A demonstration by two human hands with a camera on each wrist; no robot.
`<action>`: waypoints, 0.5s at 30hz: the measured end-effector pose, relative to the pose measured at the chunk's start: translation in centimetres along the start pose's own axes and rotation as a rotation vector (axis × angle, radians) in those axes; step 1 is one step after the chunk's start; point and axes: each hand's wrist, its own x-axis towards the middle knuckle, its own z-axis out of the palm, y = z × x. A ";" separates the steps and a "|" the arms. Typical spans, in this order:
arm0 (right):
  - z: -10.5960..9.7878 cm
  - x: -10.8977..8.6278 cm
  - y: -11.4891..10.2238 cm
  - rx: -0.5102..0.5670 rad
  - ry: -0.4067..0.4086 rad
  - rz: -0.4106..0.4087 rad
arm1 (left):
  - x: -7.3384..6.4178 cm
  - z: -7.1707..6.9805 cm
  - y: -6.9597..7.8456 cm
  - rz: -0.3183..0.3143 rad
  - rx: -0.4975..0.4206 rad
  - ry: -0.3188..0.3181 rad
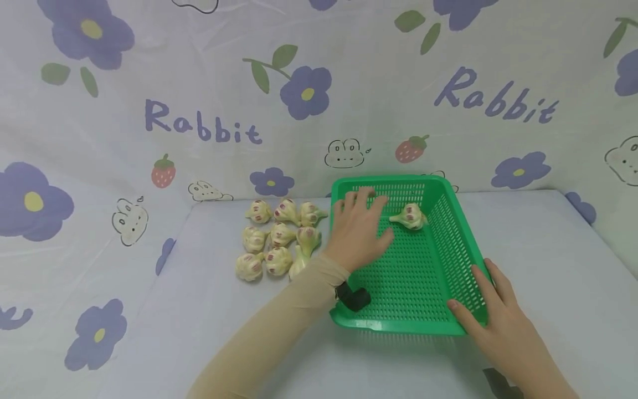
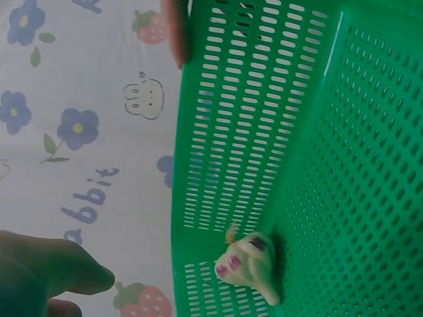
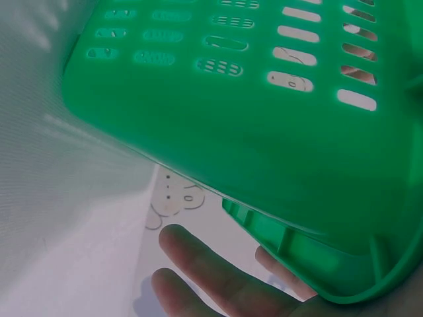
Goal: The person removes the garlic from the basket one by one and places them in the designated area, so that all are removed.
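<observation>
A green plastic basket [image 1: 399, 327] with slotted walls stands on the table. One garlic bulb [image 1: 412, 216] lies inside it near the far right corner; the left wrist view shows the same bulb [image 2: 246, 264] with purple patches. Over the basket's left side hovers my left hand [image 1: 358, 230], fingers spread and slightly bent, holding nothing. My right hand [image 1: 508, 318] grips the basket's right rim near the front corner, thumb inside and fingers outside. From the right wrist, fingers [image 3: 218, 277] show below the green rim.
Several more garlic bulbs [image 1: 282, 235] lie in rows on the white tabletop, left of the basket. Behind stands a white cloth backdrop [image 1: 209, 66] with purple flowers, strawberries and "Rabbit" lettering. The basket's far wall is close to that cloth.
</observation>
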 end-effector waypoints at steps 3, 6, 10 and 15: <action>0.0 0.0 0.0 0.003 0.001 0.000 | 0.9 0.6 0.2 0.002 0.021 -0.010; -0.1 0.0 -0.1 -0.002 0.001 -0.004 | 1.6 1.0 0.5 0.005 0.041 -0.030; -0.2 0.0 0.0 -0.006 -0.005 0.000 | 2.5 1.4 1.0 0.012 0.079 -0.068; -0.1 0.0 -0.1 -0.007 0.002 -0.004 | 3.8 2.2 1.9 0.022 0.101 -0.097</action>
